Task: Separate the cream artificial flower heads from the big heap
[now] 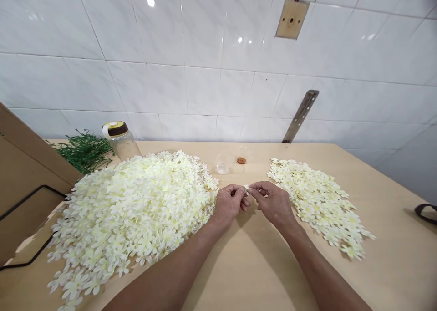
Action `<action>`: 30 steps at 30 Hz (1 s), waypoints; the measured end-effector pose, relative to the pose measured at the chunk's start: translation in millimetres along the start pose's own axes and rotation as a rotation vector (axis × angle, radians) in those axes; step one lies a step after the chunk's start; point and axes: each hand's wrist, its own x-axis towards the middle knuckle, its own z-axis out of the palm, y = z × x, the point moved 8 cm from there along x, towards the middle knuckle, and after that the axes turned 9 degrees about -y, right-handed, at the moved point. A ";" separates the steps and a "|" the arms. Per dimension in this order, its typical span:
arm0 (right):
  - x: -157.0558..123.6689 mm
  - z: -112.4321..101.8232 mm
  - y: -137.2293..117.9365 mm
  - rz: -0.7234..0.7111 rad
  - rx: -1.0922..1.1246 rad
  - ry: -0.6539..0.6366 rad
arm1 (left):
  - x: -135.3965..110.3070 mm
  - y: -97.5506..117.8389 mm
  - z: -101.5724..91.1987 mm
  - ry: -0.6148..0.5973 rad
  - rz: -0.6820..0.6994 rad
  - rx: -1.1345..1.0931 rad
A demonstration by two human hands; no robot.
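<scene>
**One petal piece pinched between both hands**

My left hand (pixel 229 205) and right hand (pixel 273 204) meet at the middle of the wooden table (pixel 259 265), fingertips touching. Both are closed on one small white flower piece (pixel 246 188), thumb and forefinger pinching it from either side. It sits right at the meeting point, equally near each hand; too small to tell its long axis. The big heap of flowers (pixel 136 201) lies just beside my left hand, the flatter spread of flowers (pixel 317 201) just beside my right. A clear cup (pixel 223 163) stands beyond my fingers, towards the wall.
</scene>
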 end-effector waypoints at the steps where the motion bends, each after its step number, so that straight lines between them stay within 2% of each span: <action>1: -0.2 2.2 0.0 0.024 0.016 -0.007 | -0.1 0.3 0.1 0.002 0.000 -0.004; 5: -0.9 6.4 -3.7 0.064 0.000 -0.014 | -0.9 1.0 -1.0 0.022 0.012 -0.012; 10: -0.5 12.6 -2.6 0.062 0.011 -0.087 | -1.4 0.1 -2.0 0.027 0.010 -0.022; 15: 0.7 13.0 3.9 0.089 0.102 -0.063 | -0.2 -0.5 -0.9 0.008 0.011 -0.063; 23: -0.5 9.8 6.4 -0.012 0.118 -0.040 | 2.1 -4.6 -2.3 0.004 -0.003 -0.049; 30: 0.0 10.0 6.4 0.086 0.136 -0.063 | 0.8 -2.4 -0.7 -0.009 0.006 -0.052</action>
